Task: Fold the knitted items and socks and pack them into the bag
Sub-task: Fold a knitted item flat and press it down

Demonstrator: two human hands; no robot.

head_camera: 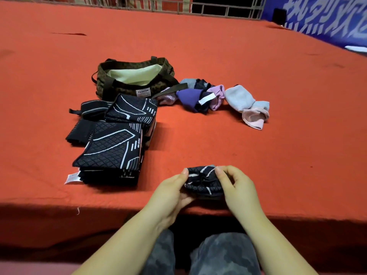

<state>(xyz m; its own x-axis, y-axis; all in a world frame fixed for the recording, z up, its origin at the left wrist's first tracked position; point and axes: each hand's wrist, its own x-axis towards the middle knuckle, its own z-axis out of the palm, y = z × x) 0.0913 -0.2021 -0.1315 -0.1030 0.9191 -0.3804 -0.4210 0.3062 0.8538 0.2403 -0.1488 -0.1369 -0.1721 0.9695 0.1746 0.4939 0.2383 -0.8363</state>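
Observation:
A small dark knitted item [203, 180] with white lines sits at the table's near edge, bunched between both hands. My left hand [172, 192] grips its left side and my right hand [236, 187] pinches its right side. A stack of folded dark patterned knitted pieces [113, 143] lies to the left. Behind it stands the open leopard-print bag [160, 87] with a pale lining and a "FASHION" label. A loose heap of socks [200, 96] in purple, pink and grey lies right of the bag, with a grey and pink pair [248, 105] further right.
The red cloth-covered table [238, 56] stretches far back and to both sides. A small black pouch with a strap [89, 110] lies left of the stack. A railing and a blue banner [327, 18] line the far edge. My knees are below the table edge.

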